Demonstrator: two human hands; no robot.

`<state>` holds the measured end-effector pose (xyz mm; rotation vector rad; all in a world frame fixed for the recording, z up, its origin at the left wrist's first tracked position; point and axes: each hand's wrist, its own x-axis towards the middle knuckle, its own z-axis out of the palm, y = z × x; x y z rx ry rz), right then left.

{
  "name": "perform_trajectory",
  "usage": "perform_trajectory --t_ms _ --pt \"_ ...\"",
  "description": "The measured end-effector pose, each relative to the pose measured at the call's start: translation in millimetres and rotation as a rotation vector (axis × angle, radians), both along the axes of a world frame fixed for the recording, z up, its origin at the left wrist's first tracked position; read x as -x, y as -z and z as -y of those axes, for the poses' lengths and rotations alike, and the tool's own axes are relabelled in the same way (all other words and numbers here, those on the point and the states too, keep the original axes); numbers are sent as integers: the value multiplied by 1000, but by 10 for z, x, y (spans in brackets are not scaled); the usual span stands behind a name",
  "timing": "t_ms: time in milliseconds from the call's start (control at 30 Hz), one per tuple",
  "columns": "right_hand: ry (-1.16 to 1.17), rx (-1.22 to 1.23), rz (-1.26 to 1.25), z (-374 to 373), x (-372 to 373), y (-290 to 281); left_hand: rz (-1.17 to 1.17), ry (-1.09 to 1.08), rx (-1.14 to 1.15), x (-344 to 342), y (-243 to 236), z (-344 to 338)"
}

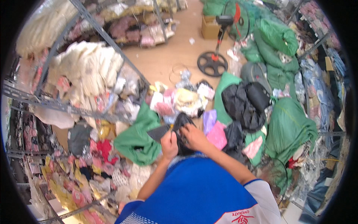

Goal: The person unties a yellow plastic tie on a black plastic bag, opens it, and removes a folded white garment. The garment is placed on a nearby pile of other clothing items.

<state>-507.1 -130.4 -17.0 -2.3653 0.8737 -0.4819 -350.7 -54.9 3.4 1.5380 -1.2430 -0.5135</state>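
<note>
In front of my body I hold a black soft piece [184, 121], gathered and creased; cloth or plastic, I cannot tell. My left hand [169, 145] is a closed fist at its left edge, with a small yellow bit showing above the thumb. A dark flat flap [158, 133] sticks out left of that fist. My right hand [194, 136] lies over the piece's right side, fingers bent and gripping it. The lower part of the piece is partly hidden by my hands. Close by are a pink bag [216, 136] and a purple bag [209, 121].
Ahead lies a heap of bagged clothes [185, 101]. Green sacks [138, 136] flank me, with another green sack [289, 128] and a black bag [244, 106] at right. Metal shelving [99, 31] packed with garments stands left. Farther off are a pole with a round base [212, 64] and a cardboard box [210, 28].
</note>
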Motion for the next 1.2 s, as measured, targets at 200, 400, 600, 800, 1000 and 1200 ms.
perform_trajectory --t_ms 200,400,600,800,1000,1200 --pt "48 204 -212 122 -192 340 88 62 -136 14 -1 82" --pt "107 117 -10 321 -336 586 134 112 6 34 -170 225" --pt "118 114 213 327 -228 217 -23 184 227 -239 -327 290" --pt "-55 203 290 292 -83 -610 -527 -533 217 -956 802 231" --pt "85 151 398 129 -130 -742 -1340 -55 -16 -977 477 246" --pt "106 318 233 -43 -114 -378 -1301 -362 -98 -1008 574 248"
